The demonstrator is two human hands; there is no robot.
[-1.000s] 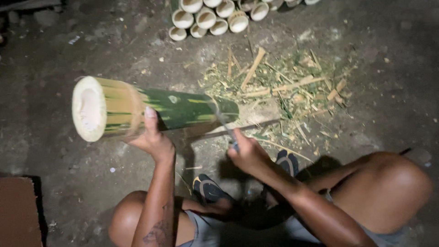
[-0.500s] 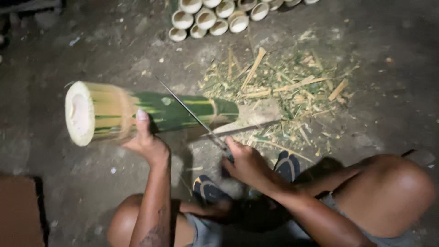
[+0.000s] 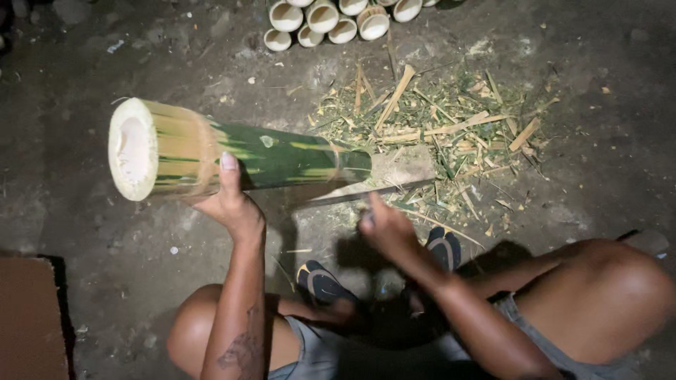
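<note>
Head view: my left hand [image 3: 229, 204] cups the underside of the green bamboo section [image 3: 232, 151], fingers [image 3: 229, 163] curled around it, holding it tilted above the ground [image 3: 105, 56]. My right hand [image 3: 386, 226] is closed on a long blade [image 3: 366, 191] touching the bamboo's lower edge, near the shavings [image 3: 436, 127]

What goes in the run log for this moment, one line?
left hand: grips bamboo section | right hand: holds long blade against bamboo underside | shavings pile behind
</note>
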